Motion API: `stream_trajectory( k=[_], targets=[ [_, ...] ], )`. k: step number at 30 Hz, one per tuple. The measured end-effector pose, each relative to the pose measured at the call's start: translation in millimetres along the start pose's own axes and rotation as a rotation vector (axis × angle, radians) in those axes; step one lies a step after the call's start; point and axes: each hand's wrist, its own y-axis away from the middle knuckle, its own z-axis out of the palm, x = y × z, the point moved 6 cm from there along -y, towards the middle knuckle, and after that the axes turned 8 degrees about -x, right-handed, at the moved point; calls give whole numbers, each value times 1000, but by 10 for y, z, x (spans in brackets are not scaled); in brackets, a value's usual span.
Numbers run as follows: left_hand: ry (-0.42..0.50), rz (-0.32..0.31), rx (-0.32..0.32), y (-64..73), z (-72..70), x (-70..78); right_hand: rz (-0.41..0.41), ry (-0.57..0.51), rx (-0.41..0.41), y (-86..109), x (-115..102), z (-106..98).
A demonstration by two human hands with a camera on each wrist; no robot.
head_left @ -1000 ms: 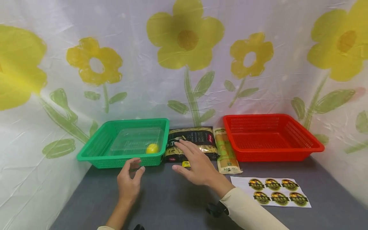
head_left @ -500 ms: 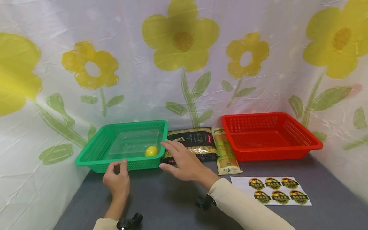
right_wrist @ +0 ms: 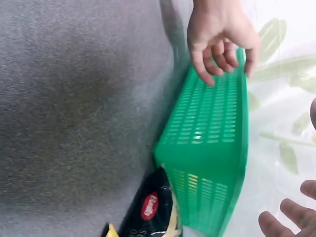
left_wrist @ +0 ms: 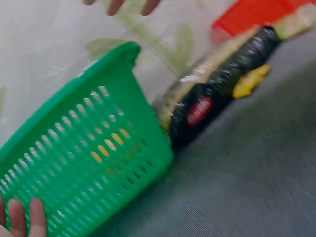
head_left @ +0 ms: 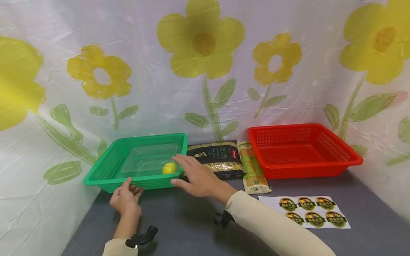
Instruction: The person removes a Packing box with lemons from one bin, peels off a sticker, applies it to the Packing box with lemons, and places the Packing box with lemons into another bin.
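Observation:
My left hand (head_left: 125, 201) grips the front wall of the green basket (head_left: 105, 181), thumb at the rim and fingers along the outside. In the left wrist view its fingers (left_wrist: 37, 217) lie against the slotted wall. My right hand (head_left: 200, 177) is held open with spread fingers at the basket's right front corner and holds nothing. Inside the basket lie a clear plastic box (head_left: 147, 156) and a yellow ball-like thing (head_left: 169, 168). A black bag of pasta (head_left: 221, 153) stands right beside the basket, partly hidden behind my right hand.
A yellow-green packet (head_left: 254, 170) lies between the pasta bag and a red basket (head_left: 304, 165). A white sheet with several round stickers (head_left: 315, 218) lies at right front. The left wrist view shows a small yellow thing (left_wrist: 251, 81) before the pasta. A flowered curtain (head_left: 153, 106) hangs behind.
My left hand has moved left and onto the green basket's front wall. My right hand has shifted left from the pasta bag to the basket's right corner.

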Motion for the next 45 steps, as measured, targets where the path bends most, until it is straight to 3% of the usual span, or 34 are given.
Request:
stream_trajectory(
  k=[2, 5, 13, 17, 26, 33, 40, 45],
  targets=[
    [115, -46, 10, -11, 5, -5, 7, -15, -17, -35, -13, 0],
    [238, -58, 27, -34, 21, 10, 26, -52, -34, -101, -23, 1],
    [451, -58, 39, -89, 67, -42, 64, -182, -31, -306, 21, 74],
    [474, -22, 38, -95, 54, -50, 103, -279, -13, -406, 51, 142],
    [479, 15, 69, -122, 96, -67, 323, -579, 88, -626, 184, 182],
    [468, 12, 71, -136, 92, -60, 450, -637, 132, -804, 199, 191],
    [506, 22, 82, -130, 0, -67, 560, -596, 57, -992, 132, 437],
    [529, 14, 50, -137, 71, -77, 663, -579, 53, -1095, 228, 477]
  ],
)
